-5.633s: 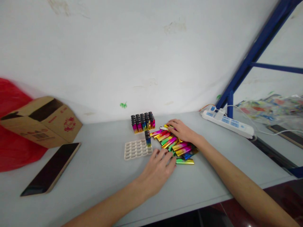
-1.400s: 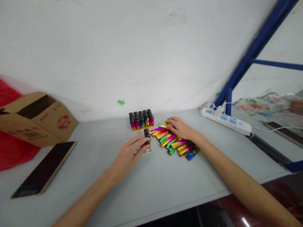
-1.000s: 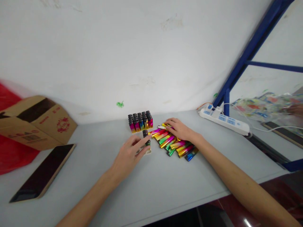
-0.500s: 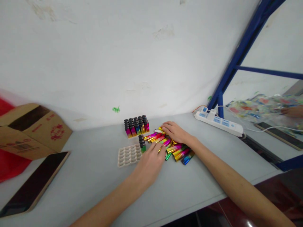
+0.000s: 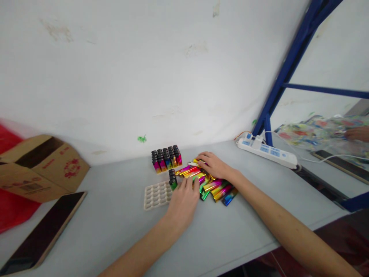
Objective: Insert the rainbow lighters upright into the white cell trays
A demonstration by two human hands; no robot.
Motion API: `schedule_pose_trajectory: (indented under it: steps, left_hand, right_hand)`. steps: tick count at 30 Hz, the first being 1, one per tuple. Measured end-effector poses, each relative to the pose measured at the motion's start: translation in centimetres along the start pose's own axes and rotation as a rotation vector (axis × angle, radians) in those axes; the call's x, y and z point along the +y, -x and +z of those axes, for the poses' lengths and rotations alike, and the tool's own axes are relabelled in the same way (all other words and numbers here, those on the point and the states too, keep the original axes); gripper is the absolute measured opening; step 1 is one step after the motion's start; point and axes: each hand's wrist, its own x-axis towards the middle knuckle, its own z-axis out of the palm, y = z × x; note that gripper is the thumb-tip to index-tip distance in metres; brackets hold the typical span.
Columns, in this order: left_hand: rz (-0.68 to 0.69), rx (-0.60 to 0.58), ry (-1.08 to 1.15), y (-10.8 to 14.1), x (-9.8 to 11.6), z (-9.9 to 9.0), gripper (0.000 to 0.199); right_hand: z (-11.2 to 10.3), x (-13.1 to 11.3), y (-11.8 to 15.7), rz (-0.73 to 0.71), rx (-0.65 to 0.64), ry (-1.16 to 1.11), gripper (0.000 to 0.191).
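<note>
A pile of shiny coloured lighters (image 5: pixel 216 189) lies on the grey table. My left hand (image 5: pixel 184 197) is at the pile's left side with its fingers curled down over it; a bit of green shows at the fingertips, but what they hold is hard to make out. My right hand (image 5: pixel 213 163) rests on the back of the pile, fingers bent over yellow lighters, their tips partly hidden. Beside my left hand is a pale tray with round hollows (image 5: pixel 157 195), a few black-topped green lighters (image 5: pixel 172 179) upright at its right end. Behind it stands a block of upright lighters (image 5: pixel 166 158).
An open cardboard box (image 5: pixel 62 169) and a dark phone (image 5: pixel 43 232) lie at the left, near red material (image 5: pixel 17 209). A white power strip (image 5: pixel 266 151) sits at the back right by a blue metal frame (image 5: pixel 276 90). Beyond it, another person's hand (image 5: pixel 357 134) touches plastic bags.
The view has shifted slightly. My left hand's fingers have closed in a little at the pile, with green now showing by them. My right hand stays on the pile.
</note>
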Motion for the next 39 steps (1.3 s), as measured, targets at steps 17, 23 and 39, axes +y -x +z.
schedule_pose_trajectory:
  steps: [17,23,39]
  left_hand:
    - [-0.359,0.025,1.733,3.7,-2.9,-2.4,0.013]
    - [-0.545,-0.088,2.022,4.6,-3.3,-1.5,0.024]
    - [-0.646,-0.04,1.425,5.1,-3.4,-1.0,0.061]
  right_hand:
    - [0.1,0.1,0.1,0.0,-0.001,0.007,0.034]
    - [-0.1,-0.1,0.2,0.005,-0.003,0.005,0.034]
    - [-0.2,-0.5,0.3,0.018,0.007,-0.011,0.033]
